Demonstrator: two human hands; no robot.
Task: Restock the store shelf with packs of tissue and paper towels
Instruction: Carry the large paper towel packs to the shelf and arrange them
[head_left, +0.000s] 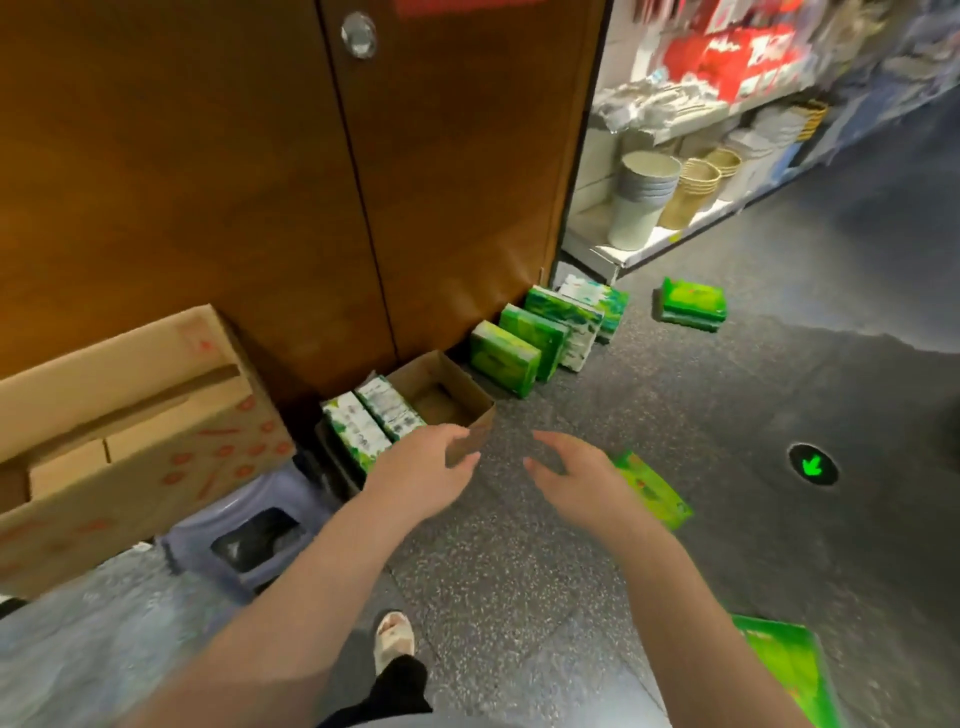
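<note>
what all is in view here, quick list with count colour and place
tissue packs in box: two or more, white-green, in the small box's left side
small cardboard box: one, brown, open, by the door foot
row of packs: about four, green, upright along the door foot
lone pack: one, green, on the floor by the shelf
flat packs: two, green, floor at right
large carton: one, brown with red print, left
stool: one, purple, under the carton
bins: stacks, white and tan, bottom shelf
left hand: open, at the small box's front
right hand: open, over the floor
</note>
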